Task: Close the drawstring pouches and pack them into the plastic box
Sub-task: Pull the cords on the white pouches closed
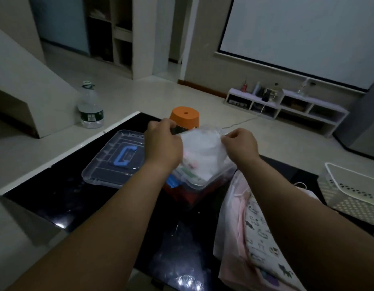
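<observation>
Left hand (163, 141): arm stretched forward, back of the hand up, fingers curled over the top left edge of the pouch (202, 148).
Right hand (239, 143): like a fist, it pinches the top right corner of the pouch, at the gathered mouth.
Pouch: white, held between both hands, just above the box (205, 182).
Box: clear plastic, on the dark table (76, 206), mostly hidden under the pouch and the left wrist.
Lid (112, 162): lies flat, left of the box.
Pile (251, 223): more pouches, near right, partly under the right forearm.
Hard to see: the string; the fingertips of both hands.
</observation>
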